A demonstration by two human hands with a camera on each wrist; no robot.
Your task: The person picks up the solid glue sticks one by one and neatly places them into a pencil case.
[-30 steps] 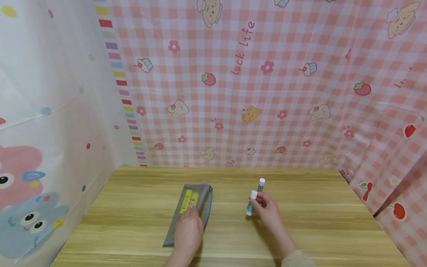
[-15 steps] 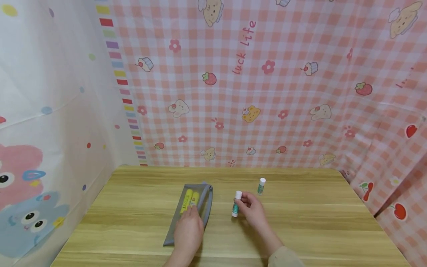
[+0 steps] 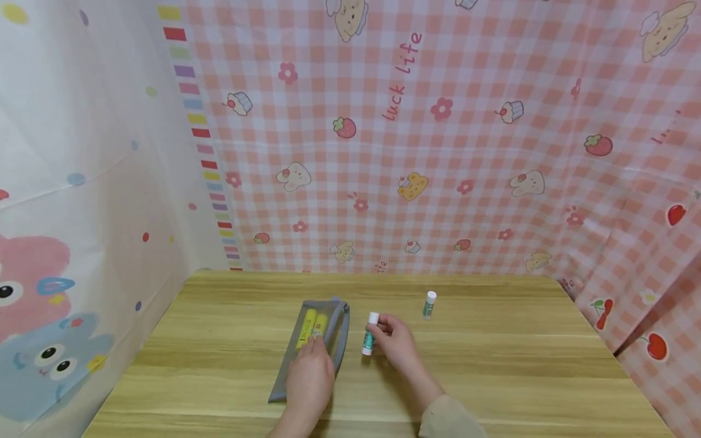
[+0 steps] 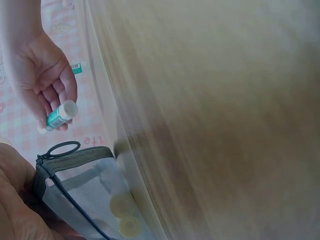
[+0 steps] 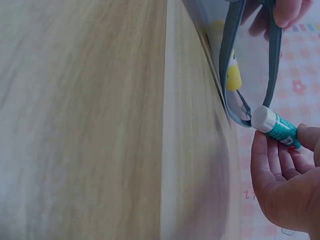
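My left hand (image 3: 310, 374) grips the near side of a grey mesh zip pouch (image 3: 292, 348) lying on the table. Inside the pouch are two yellow tubes (image 3: 308, 326) with printed labels. In the right wrist view, the pouch's dark zip edges (image 5: 274, 60) stand apart in a loop, with left fingers at one edge. My right hand (image 3: 398, 345) pinches a white and green glue stick (image 3: 369, 337) between thumb and fingers, held upright just right of the pouch. In the right wrist view its white end (image 5: 263, 119) overlaps the tip of the pouch's mouth.
A second white-capped green glue stick (image 3: 429, 306) stands farther back on the right of the wooden table (image 3: 509, 353). A pink checked cloth (image 3: 482, 152) hangs behind the table, and a white patterned cloth (image 3: 109, 201) hangs at the left.
My right hand has carried the glue stick leftward across the table to beside the pouch. The left hand and the pouch have stayed in place.
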